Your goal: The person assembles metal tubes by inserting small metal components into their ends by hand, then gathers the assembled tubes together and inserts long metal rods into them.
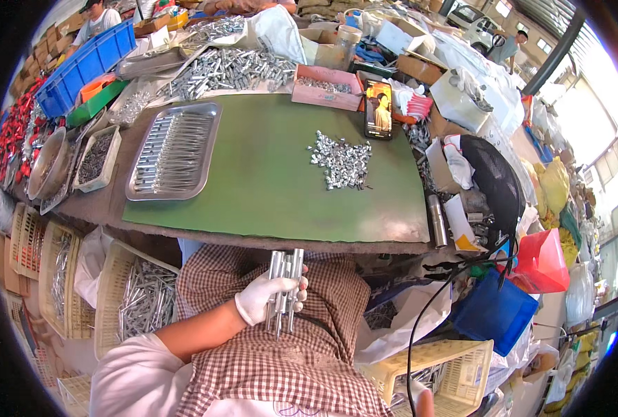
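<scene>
My left hand [260, 297], in a white glove with some fingertips bare, is wrapped round several silver metal tubes [296, 263]. The bundle stands roughly upright above my checked apron [274, 368], just off the table's front edge; thinner ends stick out below. A sliver of skin, probably my right arm [424, 403], shows at the lower edge; the right hand itself cannot be seen. On the green mat [253, 181] lies a pile of small silver metal parts [340, 162]. To its left, a steel tray [201, 182] bears a row of long thin metal rods [170, 149].
A pink box [326, 97] of small parts and a propped phone [378, 110] stand at the mat's back. Heaped metal pieces [229, 69] lie beyond. Crates [107, 306] flank me, with a cream crate [476, 368], blue bin [495, 313] and black cable [415, 333] at right.
</scene>
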`<state>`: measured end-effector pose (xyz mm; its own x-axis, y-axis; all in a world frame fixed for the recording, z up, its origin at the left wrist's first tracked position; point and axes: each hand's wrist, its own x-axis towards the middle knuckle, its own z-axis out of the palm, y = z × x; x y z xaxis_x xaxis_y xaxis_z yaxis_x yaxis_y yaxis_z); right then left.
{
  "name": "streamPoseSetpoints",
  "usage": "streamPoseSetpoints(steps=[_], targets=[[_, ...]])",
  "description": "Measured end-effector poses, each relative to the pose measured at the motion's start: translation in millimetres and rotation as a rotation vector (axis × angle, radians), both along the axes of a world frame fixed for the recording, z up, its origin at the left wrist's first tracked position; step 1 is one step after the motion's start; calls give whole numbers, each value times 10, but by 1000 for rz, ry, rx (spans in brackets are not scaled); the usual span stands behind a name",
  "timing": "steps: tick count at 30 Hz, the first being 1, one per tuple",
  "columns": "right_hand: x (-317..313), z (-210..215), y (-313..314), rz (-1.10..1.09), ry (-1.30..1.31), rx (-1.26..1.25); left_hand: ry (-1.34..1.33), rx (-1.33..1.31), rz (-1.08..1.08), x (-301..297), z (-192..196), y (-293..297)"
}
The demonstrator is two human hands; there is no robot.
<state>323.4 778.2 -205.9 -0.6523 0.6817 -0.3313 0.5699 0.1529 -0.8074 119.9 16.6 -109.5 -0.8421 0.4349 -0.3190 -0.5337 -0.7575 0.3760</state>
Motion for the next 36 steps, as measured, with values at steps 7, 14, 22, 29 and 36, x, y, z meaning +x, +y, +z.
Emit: streamPoseSetpoints(steps=[7,14,22,29,36], targets=[[595,500,-41,-86,-35,-64,-18,-1,-48,-39,34,63],[-636,1998,-2577,435,-180,-3,-9,-117,-196,-68,13,128],[-2065,1921,-4442,1251,-17,-227,3,-193,-353,-203,-100,348],[-2561,1828,-5557,1084,336,56,255,-51,-231,-145,-56,457],[-2489,2355,-5551,1215,559,575,203,-79,-182,-80,-102,152]])
